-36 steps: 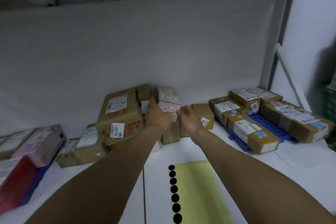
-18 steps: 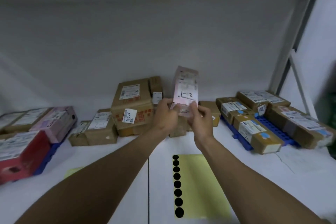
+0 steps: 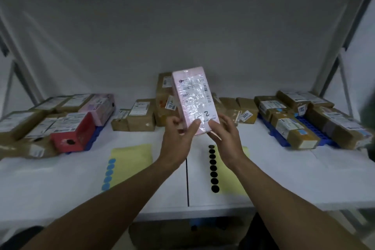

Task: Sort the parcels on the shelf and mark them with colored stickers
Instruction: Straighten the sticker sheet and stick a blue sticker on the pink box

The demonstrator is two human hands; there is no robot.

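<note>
1. Nearest, two bare forearms reach forward over the shelf [image 3: 304, 178], a smooth white board with a thin dark seam running front to back down its middle.
2. Two pale yellow paper sheets lie flat on the board. The left sheet [image 3: 134, 158] carries a column of round blue stickers [image 3: 108, 172] along its left edge. The right sheet [image 3: 227, 182] carries a column of round black stickers [image 3: 213, 168].
3. Above the sheets, the left hand [image 3: 176, 140] and right hand [image 3: 227, 134] hold the pink parcel [image 3: 192, 97] clear of the shelf. Each hand curls round a lower corner, thumb pressed on the front face and fingers wrapped behind.
4. The pink parcel is a slim rectangular box, standing on end and leaning slightly left. It is wrapped in glossy, crinkled clear film over a printed white label, with a handwritten 2 near the bottom.
5. Behind it in the middle sit matte brown cardboard boxes [image 3: 142, 117] with white labels; one tall box [image 3: 163, 91] stands on end, partly hidden by the parcel.
6. To the left, a red box [image 3: 71, 136], a pink box [image 3: 101, 105] and more brown boxes crowd a blue tray [image 3: 94, 138].
7. To the right, labelled brown boxes [image 3: 298, 138] rest on a blue gridded plastic tray [image 3: 318, 134]; some bear a small blue dot.
8. Farthest back hangs a plain white backing sheet [image 3: 182, 26].
</note>
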